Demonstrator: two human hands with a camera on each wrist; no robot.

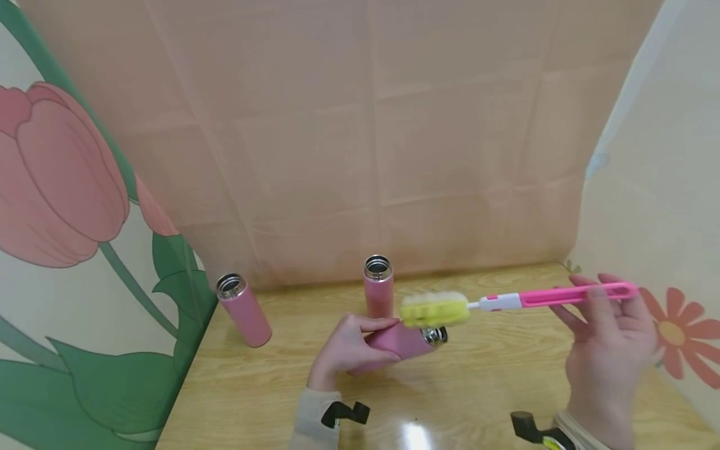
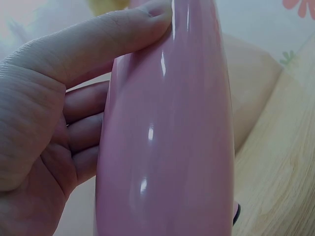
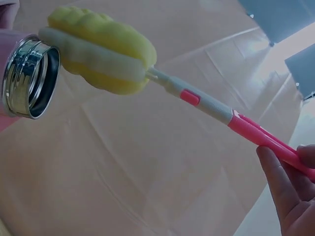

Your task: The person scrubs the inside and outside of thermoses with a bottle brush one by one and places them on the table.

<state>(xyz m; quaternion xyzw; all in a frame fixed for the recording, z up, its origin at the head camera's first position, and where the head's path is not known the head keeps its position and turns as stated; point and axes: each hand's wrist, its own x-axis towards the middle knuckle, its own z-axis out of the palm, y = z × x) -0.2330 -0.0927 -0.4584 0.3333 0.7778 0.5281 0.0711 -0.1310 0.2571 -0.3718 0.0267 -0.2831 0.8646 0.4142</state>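
Observation:
The left hand point(image 1: 351, 347) grips a pink bottle point(image 1: 396, 342) lying tilted, its uncapped steel mouth turned to the right. In the left wrist view, thumb and fingers wrap the glossy pink bottle point(image 2: 167, 123). The right hand point(image 1: 610, 344) holds a bottle brush point(image 1: 548, 297) by its pink handle, between thumb and fingers. Its yellow and white sponge head point(image 1: 434, 309) is level above the bottle's neck, outside the mouth. In the right wrist view the sponge head point(image 3: 101, 51) is beside the steel rim point(image 3: 32, 76); whether they touch I cannot tell.
A second pink bottle point(image 1: 379, 287) stands uncapped just behind the held one. Another uncapped pink bottle point(image 1: 244, 310) stands at the left of the wooden table point(image 1: 270, 394). A peach cloth point(image 1: 360, 137) hangs behind the table; flower-printed panels point(image 1: 62, 175) flank it.

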